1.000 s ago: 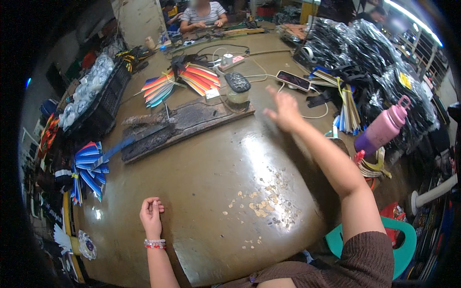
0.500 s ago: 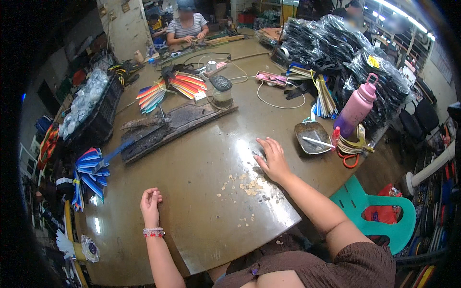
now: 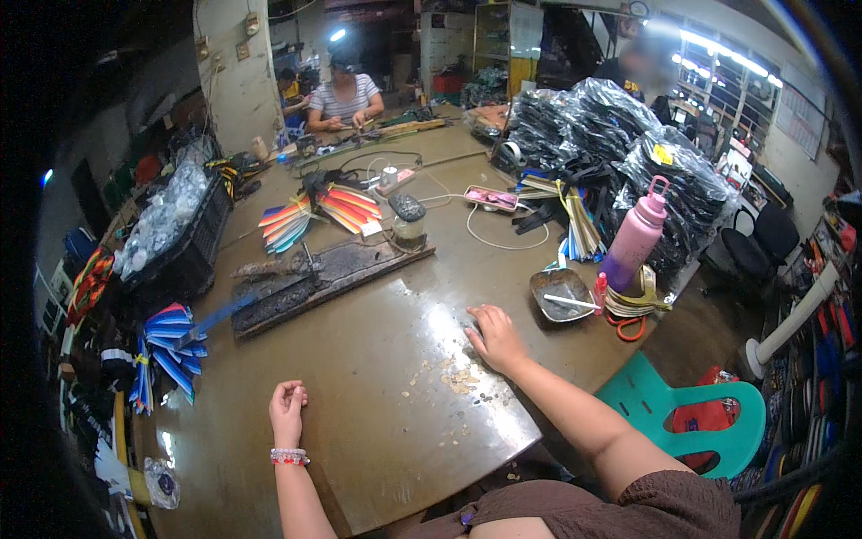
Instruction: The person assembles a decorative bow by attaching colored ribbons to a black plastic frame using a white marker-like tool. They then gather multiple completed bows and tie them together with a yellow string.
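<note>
My left hand (image 3: 287,415) rests on the brown tabletop (image 3: 359,449) with its fingers curled in; nothing shows in it, and a beaded bracelet (image 3: 289,456) circles that wrist. Farther right, my right hand (image 3: 496,340) lies palm down with its fingers spread, holding nothing. Just below and left of it are scattered small flat tan pieces (image 3: 460,377), with some darker grey ones among them; they look like coins or discs, too small to tell. A square dark dish (image 3: 544,286) with a white stick (image 3: 571,304) across it stands beyond my right hand.
A dark, worn board (image 3: 332,292) with a lidded jar (image 3: 409,229) lies ahead. Bundled coloured strips (image 3: 169,350) sit left, and a pink-purple bottle (image 3: 633,232) stands right before plastic-wrapped black goods (image 3: 584,126). A green chair (image 3: 718,404) adjoins the right edge. Another person (image 3: 346,99) sits at the far end.
The whole view has tilted up, so the table sits lower in the picture and more of the room shows. My hands keep nearly the same places and poses on the table.
</note>
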### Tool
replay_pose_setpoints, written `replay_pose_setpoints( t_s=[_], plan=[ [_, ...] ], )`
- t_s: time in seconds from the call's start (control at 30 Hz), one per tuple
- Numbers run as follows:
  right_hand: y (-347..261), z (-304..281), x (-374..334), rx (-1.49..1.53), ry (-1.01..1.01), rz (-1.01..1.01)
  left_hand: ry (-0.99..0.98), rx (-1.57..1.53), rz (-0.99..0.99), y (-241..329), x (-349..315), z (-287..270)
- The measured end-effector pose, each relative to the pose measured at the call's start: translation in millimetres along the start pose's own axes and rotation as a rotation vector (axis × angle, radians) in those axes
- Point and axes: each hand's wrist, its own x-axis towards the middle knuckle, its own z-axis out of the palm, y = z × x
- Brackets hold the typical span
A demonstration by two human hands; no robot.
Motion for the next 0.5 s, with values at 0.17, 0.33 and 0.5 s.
replay_pose_setpoints(
  t_s=[0.17,0.33,0.5],
  plan=[
    [2.4,1.1,-0.8,0.051,0.031,0.001,-0.009,0.142,0.009,1.1,-6.1,1.5],
    [4.1,1.1,-1.7,0.105,0.057,0.043,0.007,0.083,0.044,0.2,-5.8,2.1],
    [-0.1,-4.5,-5.0,0.182,0.019,0.052,0.048,-0.010,0.044,-4.2,-9.7,-1.8]
  ],
)
